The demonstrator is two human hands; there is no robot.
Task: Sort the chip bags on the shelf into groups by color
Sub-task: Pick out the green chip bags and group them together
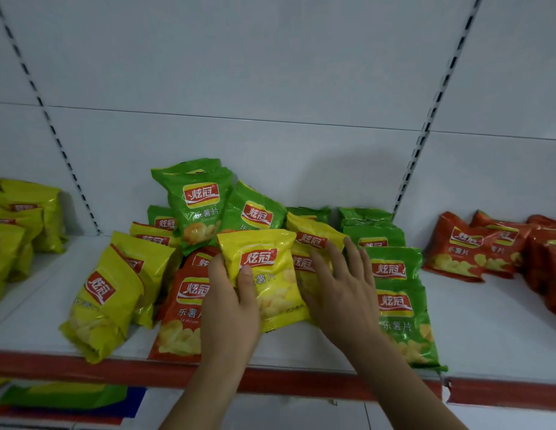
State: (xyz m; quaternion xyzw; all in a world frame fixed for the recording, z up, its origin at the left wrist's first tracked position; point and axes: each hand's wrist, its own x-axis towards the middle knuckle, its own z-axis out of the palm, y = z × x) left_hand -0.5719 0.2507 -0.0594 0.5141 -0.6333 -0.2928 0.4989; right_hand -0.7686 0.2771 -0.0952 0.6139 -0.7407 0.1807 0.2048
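Your left hand (pixel 231 302) has the yellow bag (pixel 264 274) pinched by its left edge, thumb on the front, fingers (pixel 216 268) curled behind, right in the middle of the mixed pile on the shelf (pixel 487 336). Your right hand (pixel 338 283) lies flat and spread, gripping nothing, resting on the yellow bags just beside it. That bag should be light and puffy, glossy film that slides easily, with chips inside that would likely crack under a squeeze, so take it by the sealed edge or a side seam, not the belly. Look at what surrounds it: an orange bag (pixel 180 308) touching your left wrist with a second orange one tucked behind it, leaning yellow bags (pixel 106 293) to the left, upright green bags (pixel 196 203) behind, a green stack (pixel 394 293) flat on the right. The yellow group (pixel 19 231) sits far left, the orange group (pixel 463 249) far right. Carrying this one left means passing over the leaning yellows, and they look ready to topple. The front orange bag overhangs the shelf's red lip (pixel 301 380), so a nudge could drop it.
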